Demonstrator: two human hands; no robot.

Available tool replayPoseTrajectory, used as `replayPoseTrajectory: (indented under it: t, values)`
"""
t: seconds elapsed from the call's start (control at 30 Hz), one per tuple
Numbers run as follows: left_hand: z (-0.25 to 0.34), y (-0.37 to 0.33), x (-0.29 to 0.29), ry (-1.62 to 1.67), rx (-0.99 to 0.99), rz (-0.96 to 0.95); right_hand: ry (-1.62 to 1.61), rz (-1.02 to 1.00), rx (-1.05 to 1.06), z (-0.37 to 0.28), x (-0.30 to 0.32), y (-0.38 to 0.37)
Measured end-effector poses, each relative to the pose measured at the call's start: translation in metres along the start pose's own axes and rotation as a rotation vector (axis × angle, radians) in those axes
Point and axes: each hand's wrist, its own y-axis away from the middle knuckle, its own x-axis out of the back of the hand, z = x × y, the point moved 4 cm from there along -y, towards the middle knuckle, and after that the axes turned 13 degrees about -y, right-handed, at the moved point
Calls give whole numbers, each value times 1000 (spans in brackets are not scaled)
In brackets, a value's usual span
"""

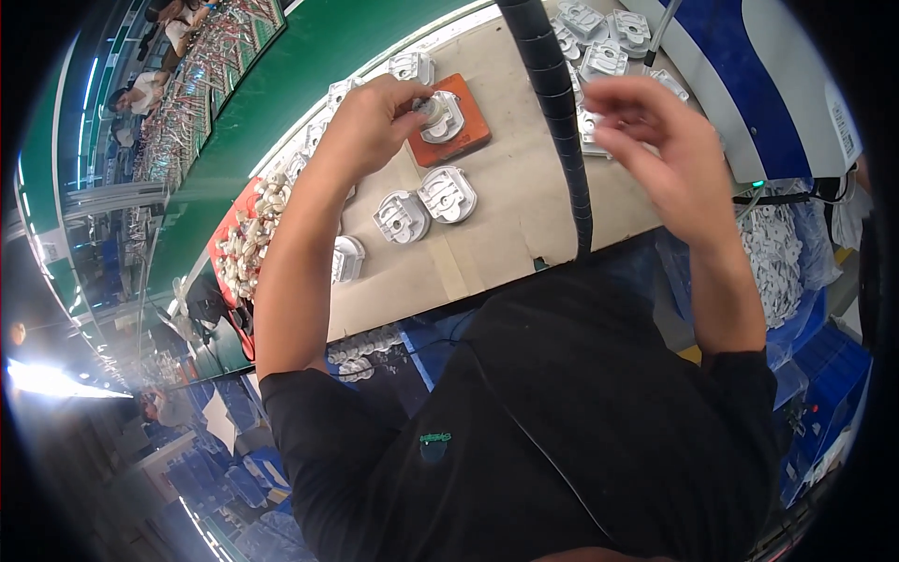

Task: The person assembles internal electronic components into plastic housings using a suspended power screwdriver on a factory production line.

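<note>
On an orange-red block (476, 140) lies a round white plastic housing (448, 124). The thumb and index finger of my left hand (375, 120) close on its left side, where a small pale round piece shows beside the fingertips. My right hand (667, 140) is raised over the right of the bench, blurred by motion, with its thumb and fingers apart and nothing visible in them. Nearer to me, two similar white housings (448, 194) sit side by side on the bench.
A black wrapped cable (552, 103) runs down across the bench between my hands. White housings (604, 61) are heaped at the back right beside a white and blue machine (796, 84). Small cream parts (251, 239) fill a red tray at left, beside a green surface (328, 47).
</note>
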Motion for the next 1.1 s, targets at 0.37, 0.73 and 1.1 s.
replayPoseTrajectory:
  t: [0.37,0.73,1.1]
  values:
    - [16,4,-1,-217,-179,145,535,-506,-156,78,-112,-110]
    - [2,-1,-6,-74,-133,182,545,-466,-94,81,-112,-115]
    - [-9,19,-20,67,-115,227,197,58,984,-101,-112,-125]
